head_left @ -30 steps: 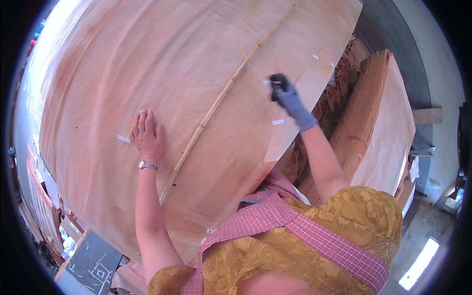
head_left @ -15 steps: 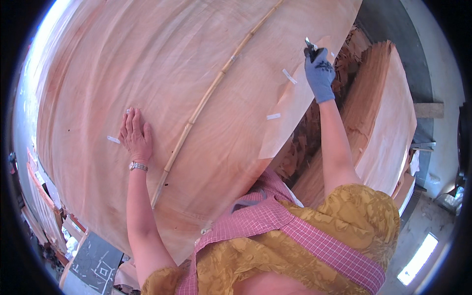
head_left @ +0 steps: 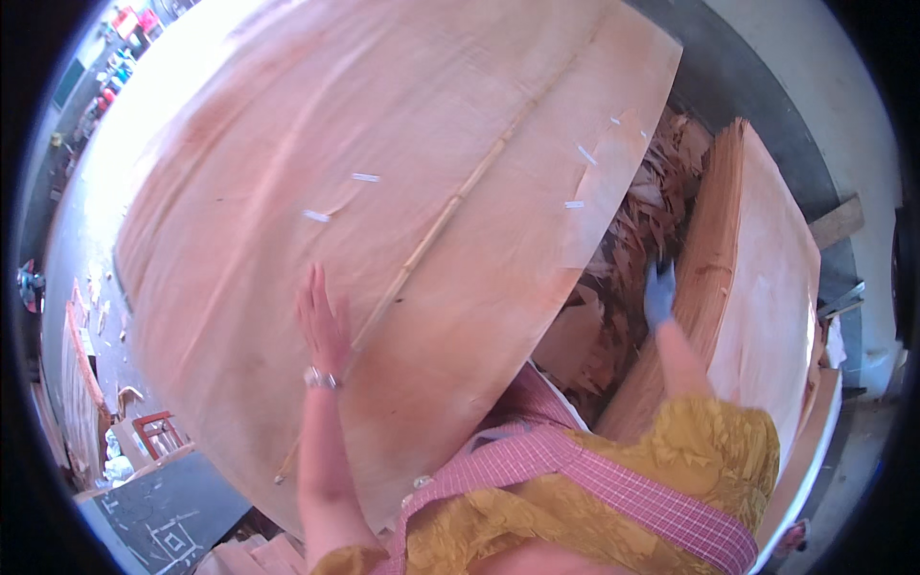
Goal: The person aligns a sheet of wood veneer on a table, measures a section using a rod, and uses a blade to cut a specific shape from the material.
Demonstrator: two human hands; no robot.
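A broad, pale reddish wood veneer sheet [head_left: 450,355] spreads before me, with a long thin bamboo stick [head_left: 461,192] lying diagonally across it. My left hand [head_left: 326,321], bare and wearing a wristwatch, is over the sheet just left of the stick, its fingers stretched out. Beyond it are a white tape strip [head_left: 316,216] and one more close by. More tape strips, including one short white strip [head_left: 574,204], sit near the sheet's right edge. My right hand [head_left: 658,295], in a blue glove with dark fingertips, hovers off that edge beside the veneer stack; motion blur hides its grip.
A thick stack of veneer [head_left: 757,259] stands at the right. Torn veneer scraps [head_left: 637,225] fill the gap between it and the sheet. At the lower left is a dark board [head_left: 177,508] with white markings. A wooden block [head_left: 837,222] lies far right.
My right hand has drawn back from the sheet's right edge, where it held a small tool with a shiny tip. My left hand has come off the left tape strips, and the view has shifted.
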